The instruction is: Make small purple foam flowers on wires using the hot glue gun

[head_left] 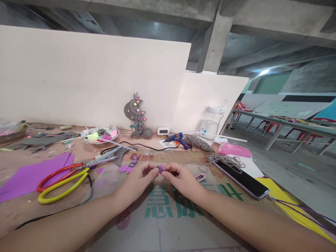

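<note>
My left hand point(138, 178) and my right hand point(181, 178) meet over a flattened cardboard sheet point(162, 220) with green print. Together their fingertips pinch a small purple foam piece point(161, 169), held just above the cardboard. Both hands are closed on it. Several loose purple foam cut-outs point(127, 167) lie a little left of my left hand. Two pairs of scissors, one with red handles point(56, 172) and one with yellow handles point(64, 187), lie further left.
Purple foam sheets point(28, 175) cover the left of the table. A blue glue gun point(177, 138), a coil of grey twine point(196, 142), a phone point(243, 179), a bowl of coloured bits point(101, 135), a felt ornament point(137, 115) and a plastic jar point(211, 122) stand behind. The table edge runs along the right.
</note>
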Available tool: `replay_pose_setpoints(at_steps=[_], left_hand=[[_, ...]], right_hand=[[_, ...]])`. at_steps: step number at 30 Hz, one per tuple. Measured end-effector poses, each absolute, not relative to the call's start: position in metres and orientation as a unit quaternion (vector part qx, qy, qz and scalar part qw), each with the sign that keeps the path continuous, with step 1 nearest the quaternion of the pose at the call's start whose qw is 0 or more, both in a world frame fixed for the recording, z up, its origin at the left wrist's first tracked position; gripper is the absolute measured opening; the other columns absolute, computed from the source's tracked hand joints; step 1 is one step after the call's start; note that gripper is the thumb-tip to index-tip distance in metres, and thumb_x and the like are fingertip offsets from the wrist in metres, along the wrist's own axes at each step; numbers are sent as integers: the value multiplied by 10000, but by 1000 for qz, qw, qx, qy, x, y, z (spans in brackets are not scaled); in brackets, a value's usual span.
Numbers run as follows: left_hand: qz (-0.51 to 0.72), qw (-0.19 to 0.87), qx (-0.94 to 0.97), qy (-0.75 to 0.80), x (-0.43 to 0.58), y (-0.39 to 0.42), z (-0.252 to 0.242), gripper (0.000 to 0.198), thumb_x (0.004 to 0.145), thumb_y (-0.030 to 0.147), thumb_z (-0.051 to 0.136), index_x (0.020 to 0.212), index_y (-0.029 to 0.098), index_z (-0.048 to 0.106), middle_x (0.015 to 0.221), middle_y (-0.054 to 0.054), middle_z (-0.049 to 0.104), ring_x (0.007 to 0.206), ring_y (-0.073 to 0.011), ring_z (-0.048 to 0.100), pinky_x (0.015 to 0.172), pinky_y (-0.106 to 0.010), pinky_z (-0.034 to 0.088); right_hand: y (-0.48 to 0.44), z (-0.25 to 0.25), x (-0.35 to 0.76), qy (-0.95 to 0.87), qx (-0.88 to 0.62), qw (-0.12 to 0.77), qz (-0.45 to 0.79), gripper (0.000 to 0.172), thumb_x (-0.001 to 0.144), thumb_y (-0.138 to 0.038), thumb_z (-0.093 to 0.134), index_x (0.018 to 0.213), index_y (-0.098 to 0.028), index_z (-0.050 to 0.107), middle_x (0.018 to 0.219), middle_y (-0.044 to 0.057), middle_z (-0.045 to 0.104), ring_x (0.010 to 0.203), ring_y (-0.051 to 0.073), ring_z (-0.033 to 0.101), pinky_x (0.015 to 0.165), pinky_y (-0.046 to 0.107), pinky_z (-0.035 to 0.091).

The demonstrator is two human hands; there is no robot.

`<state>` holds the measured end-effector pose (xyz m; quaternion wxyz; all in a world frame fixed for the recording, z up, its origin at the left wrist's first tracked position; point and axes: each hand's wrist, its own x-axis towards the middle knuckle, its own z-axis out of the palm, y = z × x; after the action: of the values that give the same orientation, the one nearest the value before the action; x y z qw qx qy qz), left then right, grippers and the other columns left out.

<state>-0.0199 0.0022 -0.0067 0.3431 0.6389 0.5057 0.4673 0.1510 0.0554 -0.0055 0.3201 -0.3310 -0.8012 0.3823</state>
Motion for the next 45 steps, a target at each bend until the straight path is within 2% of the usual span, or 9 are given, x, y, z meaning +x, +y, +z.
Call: replay_pose_setpoints(at_steps=[4,14,26,30,33,35,38,41,45], left_hand=[[459,333,641,517,-20,3,-7,240,845,367,477,815,161,597,754,-13,583,731,-161,522,676,-262,399],[463,355,634,508,-19,1,-6,205,838,328,490,815,160,607,714,4,592,688,-145,534,644,-246,407],[454,372,642,493,-19,1,-5,224,825,344,493,846,165,626,756,-10,616,726,-159,547,656,-248,414],[465,378,626,499,-19,2,-6,223,819,361,515,822,162,614,708,6,594,685,-145,536,635,-240,408],[471,377,618,504,-19,2,-6,223,820,364,519,821,161,610,694,11,582,669,-138,528,628,-239,404],[480,364,612,513,-20,2,-6,228,822,368,517,829,159,608,718,1,592,687,-145,535,645,-248,411],[499,333,595,534,-21,2,-5,232,817,381,520,818,163,598,735,-4,600,697,-152,540,646,-254,413],[510,316,591,539,-22,1,-4,226,811,384,522,787,168,589,725,1,602,683,-148,539,630,-250,407],[508,315,588,545,-23,4,-5,233,800,395,532,791,171,595,724,-1,602,688,-154,536,626,-252,399]], right_hand=[[54,-2,151,-813,-333,314,360,217,818,-337,536,678,-173,568,603,-28,484,587,112,429,569,232,342],[53,4,154,-800,-352,337,351,238,858,-364,477,816,-164,599,674,-9,535,619,119,466,582,233,371],[56,0,153,-818,-334,323,338,272,889,-351,429,708,-178,535,632,-19,482,606,113,442,559,226,361],[60,-2,156,-796,-361,358,327,186,879,-334,442,869,-188,556,658,-27,474,609,117,443,562,231,358],[61,-3,159,-781,-375,352,355,241,907,-360,380,960,-195,547,563,-54,386,510,110,379,493,229,319],[60,-3,159,-773,-359,359,380,260,919,-367,357,1009,-193,528,587,-43,439,519,109,404,495,228,333],[56,-2,155,-752,-327,367,440,282,877,-375,453,1095,-199,483,835,22,591,578,99,465,513,225,379],[52,-1,151,-715,-307,327,537,435,800,-406,563,1162,-205,427,1018,72,601,560,84,486,475,220,401],[47,-1,150,-721,-304,264,564,498,797,-349,584,1227,-189,391,739,-12,591,512,78,467,497,216,395]])
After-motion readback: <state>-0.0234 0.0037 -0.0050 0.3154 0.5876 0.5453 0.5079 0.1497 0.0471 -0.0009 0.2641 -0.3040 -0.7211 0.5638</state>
